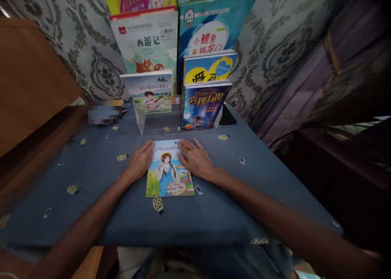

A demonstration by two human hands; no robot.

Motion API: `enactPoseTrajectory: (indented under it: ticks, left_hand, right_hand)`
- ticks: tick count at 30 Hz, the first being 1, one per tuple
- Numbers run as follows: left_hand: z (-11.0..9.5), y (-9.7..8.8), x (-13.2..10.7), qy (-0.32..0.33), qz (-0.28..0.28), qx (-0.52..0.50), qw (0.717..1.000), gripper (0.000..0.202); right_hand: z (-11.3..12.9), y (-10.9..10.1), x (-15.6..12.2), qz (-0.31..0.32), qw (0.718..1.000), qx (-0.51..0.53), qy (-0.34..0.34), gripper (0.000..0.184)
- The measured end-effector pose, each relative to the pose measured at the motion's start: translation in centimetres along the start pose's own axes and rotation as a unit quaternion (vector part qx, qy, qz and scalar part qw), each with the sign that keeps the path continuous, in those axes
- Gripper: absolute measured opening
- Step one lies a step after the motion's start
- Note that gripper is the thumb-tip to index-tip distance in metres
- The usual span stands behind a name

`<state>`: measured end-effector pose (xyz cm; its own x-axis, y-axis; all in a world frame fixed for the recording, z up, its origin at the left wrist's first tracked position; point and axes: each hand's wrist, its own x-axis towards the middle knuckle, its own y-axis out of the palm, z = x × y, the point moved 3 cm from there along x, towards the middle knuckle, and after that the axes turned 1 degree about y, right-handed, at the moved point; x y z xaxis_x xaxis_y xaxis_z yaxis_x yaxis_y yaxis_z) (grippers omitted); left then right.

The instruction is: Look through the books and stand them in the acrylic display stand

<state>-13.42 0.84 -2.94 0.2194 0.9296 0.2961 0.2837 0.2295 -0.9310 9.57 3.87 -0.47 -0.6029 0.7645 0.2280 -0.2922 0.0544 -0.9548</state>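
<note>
A thin picture-covered book (166, 173) lies flat on the cloth-covered table, its cover showing a girl in a yellow hat and blue dress. My left hand (141, 160) rests at the book's upper left edge, fingers stretched forward and touching it. Over the upper right corner lies my right hand (197, 159), flat with its fingers extended and covering part of the title. Neither hand is wrapped around the book.
Behind the book stands a clear tiered rack (159, 125) with several upright books, including a white-and-green book (152, 93) and a dark blue book (205, 106). A dark flat object (228, 115) lies to its right. Wooden furniture (33, 75) borders the left; patterned curtain (271, 47) hangs behind.
</note>
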Motion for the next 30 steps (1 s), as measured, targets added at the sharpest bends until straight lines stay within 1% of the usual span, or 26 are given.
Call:
enactPoseTrajectory:
  ticks: [2, 5, 8, 11, 15, 18, 21, 26, 28, 30]
  left_hand:
    - [-0.1, -0.3, 0.2, -0.002, 0.005, 0.003, 1.0, 0.05]
    - [-0.3, -0.9, 0.3, 0.014, 0.006, 0.004, 1.0, 0.051]
    - [-1.0, -1.7, -0.5, 0.039, 0.012, 0.001, 0.999, 0.05]
    - [-2.7, -2.4, -2.8, 0.069, 0.026, -0.005, 0.997, 0.05]
    - [-5.6, -3.4, -6.6, 0.116, 0.051, -0.015, 0.992, 0.05]
    - [-6.6, -3.7, -8.2, 0.126, 0.059, -0.021, 0.99, 0.052]
    - [-6.2, -3.2, -8.2, 0.105, 0.065, -0.023, 0.992, 0.054]
    - [-5.2, -2.0, -6.2, -0.003, 0.05, -0.01, 0.999, 0.061]
    - [-5.2, -1.8, -5.0, -0.045, 0.045, -0.032, 0.997, 0.062]
    - [-5.1, -1.9, -3.7, -0.084, 0.037, -0.094, 0.991, 0.061]
  right_hand:
    - [-0.2, 0.1, -0.1, 0.001, 1.0, 0.002, 0.005, 0.047]
    - [-0.3, 0.5, -0.1, 0.001, 1.0, 0.01, 0.001, 0.047]
    - [-0.5, 0.8, -0.1, -0.015, 1.0, 0.018, -0.004, 0.046]
    - [-0.6, 1.1, -0.1, -0.024, 0.999, 0.029, -0.007, 0.046]
    - [-0.6, 1.4, -0.2, -0.009, 0.999, 0.047, -0.002, 0.048]
    - [-0.4, 1.5, -0.5, 0.002, 0.998, 0.056, 0.008, 0.051]
    - [-0.1, 1.7, -1.2, -0.003, 0.998, 0.059, 0.009, 0.05]
    - [0.3, 1.7, -2.4, -0.017, 0.997, 0.07, -0.008, 0.049]
    - [0.5, 1.7, -2.6, -0.013, 0.997, 0.071, -0.007, 0.048]
    - [0.5, 1.8, -2.6, -0.011, 0.997, 0.071, -0.005, 0.048]
